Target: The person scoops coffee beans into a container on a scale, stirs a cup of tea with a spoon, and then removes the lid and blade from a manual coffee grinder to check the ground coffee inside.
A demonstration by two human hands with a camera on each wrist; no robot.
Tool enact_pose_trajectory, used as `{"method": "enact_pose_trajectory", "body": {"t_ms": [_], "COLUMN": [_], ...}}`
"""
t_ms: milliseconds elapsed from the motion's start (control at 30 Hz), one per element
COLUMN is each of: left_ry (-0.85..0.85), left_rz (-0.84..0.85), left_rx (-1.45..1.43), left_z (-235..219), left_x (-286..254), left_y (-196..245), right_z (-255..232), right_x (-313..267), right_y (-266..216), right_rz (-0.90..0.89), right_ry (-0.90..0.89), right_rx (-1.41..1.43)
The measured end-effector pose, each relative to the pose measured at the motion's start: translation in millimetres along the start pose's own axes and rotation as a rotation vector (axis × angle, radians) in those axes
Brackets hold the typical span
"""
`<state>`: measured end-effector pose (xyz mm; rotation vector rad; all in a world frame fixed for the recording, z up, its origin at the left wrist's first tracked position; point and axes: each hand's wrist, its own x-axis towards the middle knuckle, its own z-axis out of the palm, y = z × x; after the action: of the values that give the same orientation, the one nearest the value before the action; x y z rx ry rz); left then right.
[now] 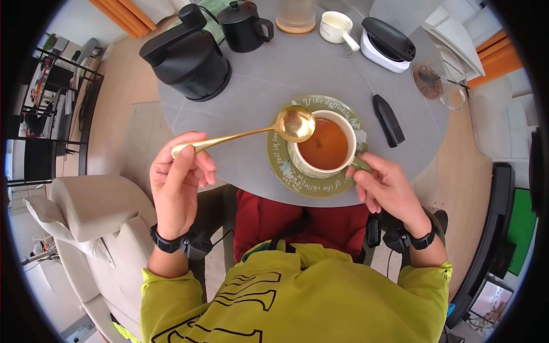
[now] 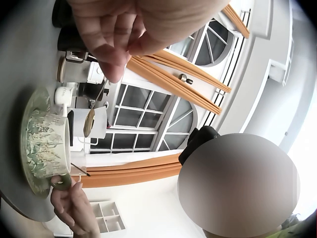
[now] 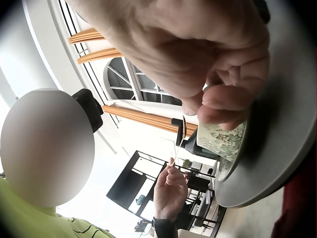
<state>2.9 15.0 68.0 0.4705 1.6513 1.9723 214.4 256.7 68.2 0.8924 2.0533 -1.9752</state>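
Note:
My left hand (image 1: 178, 171) pinches the end of a gold spoon (image 1: 240, 136) between thumb and fingers. The spoon's bowl is raised over the left rim of a teacup (image 1: 303, 167) of reddish-brown tea (image 1: 324, 146). The cup, floral outside, sits on a green saucer (image 1: 278, 154) with white lettering. At the cup's right side, my right hand (image 1: 384, 186) pinches the green cup handle (image 1: 359, 164). In the left wrist view the spoon (image 2: 89, 123) hangs from my left fingertips above the level of the cup (image 2: 47, 144).
On the grey table (image 1: 246, 80) a black appliance (image 1: 186, 63) and a black lidded pot (image 1: 243, 28) stand back left. Behind are a glass vessel (image 1: 295, 16), a white handled cup (image 1: 336, 27) and a black-and-white device (image 1: 388, 47). A slim black object (image 1: 389, 121) lies right of the saucer.

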Motion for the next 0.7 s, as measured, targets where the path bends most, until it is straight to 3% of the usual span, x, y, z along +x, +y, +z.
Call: {"method": "enact_pose_trajectory", "body": {"t_ms": [300,500,700], "left_ry": [0.009,0.003,0.035], "left_rz": [-0.006,0.005,0.000], "left_rx": [-0.064,-0.100,-0.113], "left_z": [-12.6,-17.8,-19.7], "left_x": [8.3,12.0,13.7], "left_y": [-1.6,-0.9,0.7], "right_z": [6.9,7.2,9.3], "right_x": [1.4,-3.4,-35.9], "right_y": [-3.4,-2.5,-10.5], "right_rz": [-0.037,-0.059,-0.209], "right_ry": [0.091,0.091,0.079], "right_rx": [-0.066,0.096,0.198]}}
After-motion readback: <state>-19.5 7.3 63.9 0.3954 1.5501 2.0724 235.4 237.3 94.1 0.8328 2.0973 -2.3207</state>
